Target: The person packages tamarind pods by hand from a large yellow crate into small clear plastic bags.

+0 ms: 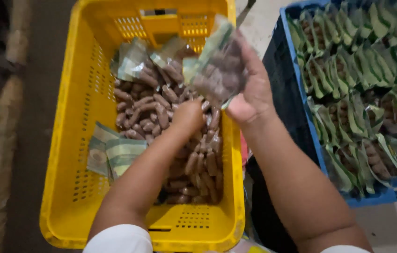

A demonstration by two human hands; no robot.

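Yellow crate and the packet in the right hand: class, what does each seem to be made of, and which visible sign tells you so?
Yellow crate: probably moulded plastic, smooth and slightly glossy, with regular slotted holes in its walls. Packet held in the right hand: seemingly thin clear plastic film with a green printed edge; the brown pieces show through.

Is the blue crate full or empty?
Full. The blue crate is packed with rows of green-edged clear packets of brown pieces, standing close together and reaching nearly to its rim.
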